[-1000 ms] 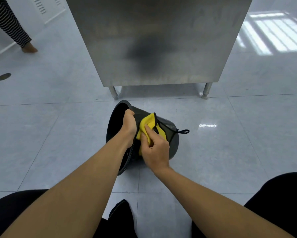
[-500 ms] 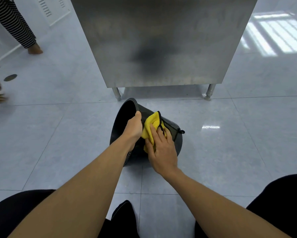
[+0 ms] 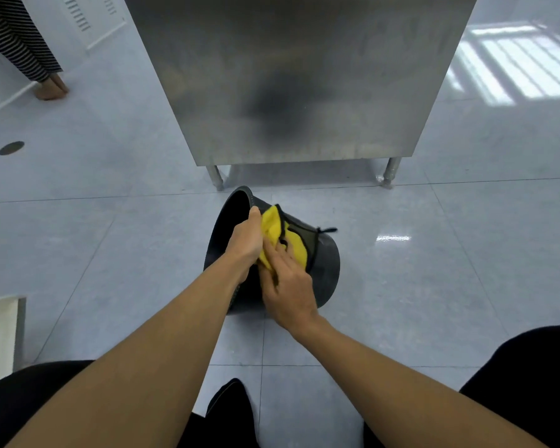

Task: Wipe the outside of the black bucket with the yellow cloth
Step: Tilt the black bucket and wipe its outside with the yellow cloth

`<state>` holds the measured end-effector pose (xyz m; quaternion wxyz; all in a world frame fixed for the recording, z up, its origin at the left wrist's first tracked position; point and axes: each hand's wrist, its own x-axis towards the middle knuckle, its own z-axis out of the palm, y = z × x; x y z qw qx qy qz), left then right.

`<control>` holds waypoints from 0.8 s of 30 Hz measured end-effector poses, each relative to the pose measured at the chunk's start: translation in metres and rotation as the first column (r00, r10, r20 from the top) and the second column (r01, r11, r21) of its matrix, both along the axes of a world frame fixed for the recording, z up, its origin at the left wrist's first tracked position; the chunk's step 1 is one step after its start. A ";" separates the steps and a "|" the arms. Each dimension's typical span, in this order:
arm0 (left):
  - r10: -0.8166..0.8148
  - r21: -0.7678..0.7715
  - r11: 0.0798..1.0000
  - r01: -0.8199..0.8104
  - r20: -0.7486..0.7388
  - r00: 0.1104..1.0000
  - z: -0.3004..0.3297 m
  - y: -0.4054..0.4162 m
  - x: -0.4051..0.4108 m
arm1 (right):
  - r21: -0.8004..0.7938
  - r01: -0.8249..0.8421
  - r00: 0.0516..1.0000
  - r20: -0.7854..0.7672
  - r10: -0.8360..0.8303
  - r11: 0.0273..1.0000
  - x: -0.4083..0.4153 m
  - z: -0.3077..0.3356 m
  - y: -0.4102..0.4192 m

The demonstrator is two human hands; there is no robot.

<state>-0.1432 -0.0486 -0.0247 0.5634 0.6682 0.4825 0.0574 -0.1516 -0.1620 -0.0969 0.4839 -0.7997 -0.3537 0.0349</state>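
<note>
The black bucket (image 3: 323, 270) lies tipped on its side on the tiled floor, its mouth facing left. My left hand (image 3: 244, 240) grips the rim at the top of the mouth. The yellow cloth (image 3: 272, 226) is spread over the bucket's upper outer wall, with a black cord of the handle running across it. My right hand (image 3: 288, 286) lies flat on the cloth and presses it against the wall, covering its lower part.
A stainless steel cabinet (image 3: 304, 76) on short legs stands just behind the bucket. Another person's striped leg and bare feet (image 3: 49, 87) are at the far left. A round floor drain (image 3: 11, 147) sits left. A white panel edge (image 3: 0, 331) shows at my left knee.
My right hand went from pinching the cloth to lying flat on it and slid slightly down the bucket's wall. The left hand kept its hold on the rim.
</note>
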 end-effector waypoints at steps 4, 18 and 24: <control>-0.010 -0.053 0.999 0.012 0.031 0.999 0.003 -0.004 0.002 | -0.008 0.003 1.000 0.028 -0.003 1.000 0.008 -0.005 -0.001; 0.046 0.074 0.996 -0.047 0.008 0.999 -0.006 -0.001 0.004 | -0.307 0.391 0.748 -0.444 -0.494 0.868 0.044 -0.054 -0.028; 0.109 -0.069 0.992 -0.108 0.016 0.994 -0.001 0.003 0.009 | -0.113 0.278 0.910 -0.288 -0.299 0.954 0.013 -0.021 -0.011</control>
